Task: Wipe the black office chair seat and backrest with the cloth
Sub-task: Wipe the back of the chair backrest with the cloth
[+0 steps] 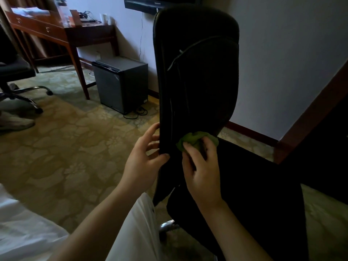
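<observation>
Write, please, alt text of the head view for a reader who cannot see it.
A right hand presses a green cloth against the lower backrest of a black office chair while the left hand grips its edge. A wooden desk and small fridge stand behind.

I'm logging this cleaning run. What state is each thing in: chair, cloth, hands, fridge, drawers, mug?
backrest: upright
cloth: bunched, pressed against the lower backrest
left hand: grips the backrest's edge
right hand: holds the cloth
mini fridge: door shut
desk drawers: shut
mug: upright
</observation>
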Demonstrator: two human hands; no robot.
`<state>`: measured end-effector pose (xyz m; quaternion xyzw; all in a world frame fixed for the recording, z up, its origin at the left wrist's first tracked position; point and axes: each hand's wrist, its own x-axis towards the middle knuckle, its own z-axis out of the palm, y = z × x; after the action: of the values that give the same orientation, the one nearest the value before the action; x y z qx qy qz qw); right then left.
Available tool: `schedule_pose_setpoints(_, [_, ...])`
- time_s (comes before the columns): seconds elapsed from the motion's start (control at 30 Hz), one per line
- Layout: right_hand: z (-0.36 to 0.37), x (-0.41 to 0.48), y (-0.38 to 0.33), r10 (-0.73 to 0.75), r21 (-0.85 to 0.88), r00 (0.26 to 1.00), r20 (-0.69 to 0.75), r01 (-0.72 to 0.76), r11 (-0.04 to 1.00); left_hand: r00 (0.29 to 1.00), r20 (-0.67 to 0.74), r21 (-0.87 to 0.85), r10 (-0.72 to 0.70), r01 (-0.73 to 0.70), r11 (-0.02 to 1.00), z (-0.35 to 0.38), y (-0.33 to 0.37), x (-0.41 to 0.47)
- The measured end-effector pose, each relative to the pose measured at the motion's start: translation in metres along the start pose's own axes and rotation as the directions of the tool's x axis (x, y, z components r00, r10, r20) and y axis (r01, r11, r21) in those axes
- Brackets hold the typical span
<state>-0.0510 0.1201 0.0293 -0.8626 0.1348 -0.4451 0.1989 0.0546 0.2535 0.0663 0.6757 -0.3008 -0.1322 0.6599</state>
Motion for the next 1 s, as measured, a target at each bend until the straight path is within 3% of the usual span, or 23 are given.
schedule_pose_setpoints(0.23, [-0.001,-0.014,0.013,-0.066,-0.151,0.998,0.024,0.069,0.986,1.000,0.010,0.010,-0.008,0.008,1.000,-0.001,0.002,0.000])
schedule_pose_setpoints(0.4, [-0.005,-0.014,0.005,0.042,0.061,0.998,-0.052,-0.039,0.997,1.000,0.017,0.018,0.014,-0.014,1.000,-0.003,0.008,-0.001])
schedule_pose_setpoints(0.5, [-0.008,-0.007,-0.003,0.024,0.074,0.992,-0.123,-0.015,0.997,1.000,0.015,0.016,0.018,-0.018,1.000,-0.004,0.011,-0.001])
schedule_pose_setpoints(0.67, [-0.004,0.006,-0.007,-0.028,-0.067,0.998,-0.049,0.024,0.997,0.999,0.030,0.023,0.018,-0.019,1.000,-0.003,0.012,0.000])
schedule_pose_setpoints(1.0, [0.003,-0.022,0.010,0.037,-0.095,0.999,0.007,-0.036,0.995,1.000,0.027,0.120,-0.005,0.001,0.993,-0.003,0.000,-0.005])
